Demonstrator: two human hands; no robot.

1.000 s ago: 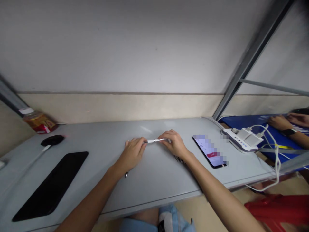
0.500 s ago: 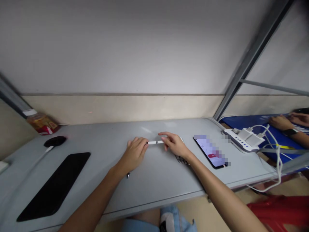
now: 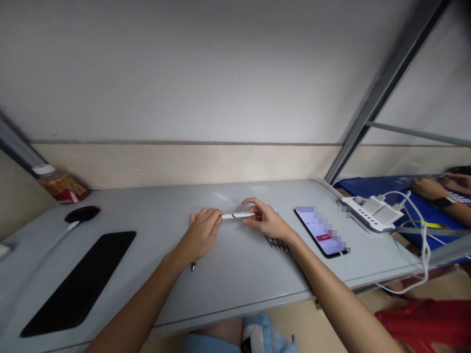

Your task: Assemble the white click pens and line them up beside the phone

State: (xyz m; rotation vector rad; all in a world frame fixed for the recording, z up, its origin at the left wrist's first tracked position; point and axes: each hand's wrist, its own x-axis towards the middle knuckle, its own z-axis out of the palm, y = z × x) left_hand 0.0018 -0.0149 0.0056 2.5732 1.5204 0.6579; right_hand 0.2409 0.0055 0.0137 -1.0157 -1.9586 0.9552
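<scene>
A white pen [image 3: 230,215] lies roughly level between my two hands, above the grey desk. My left hand [image 3: 203,230] is closed around its left end. At the pen's clip end, my right hand [image 3: 265,219] has curled fingers, with the index finger arched clear and the thumb below. The exact contact of the right fingers is partly hidden. Beneath my right wrist sit several silver-tipped pieces [image 3: 278,244], mostly covered by the hand. A small shiny metal piece [image 3: 193,266] shows beside my left wrist.
On the grey desk [image 3: 235,274], a lit phone [image 3: 318,230] and a white power strip [image 3: 368,215] are at right. At left are a dark flat slab [image 3: 83,279], a black disc with cable [image 3: 81,214] and a bottle [image 3: 62,186]. Another person's hands [image 3: 429,187] rest beyond the frame.
The pen has turned, so its clip now shows along the right part. My right thumb has shifted lower and the right fingers have opened a little. My left hand has moved slightly left.
</scene>
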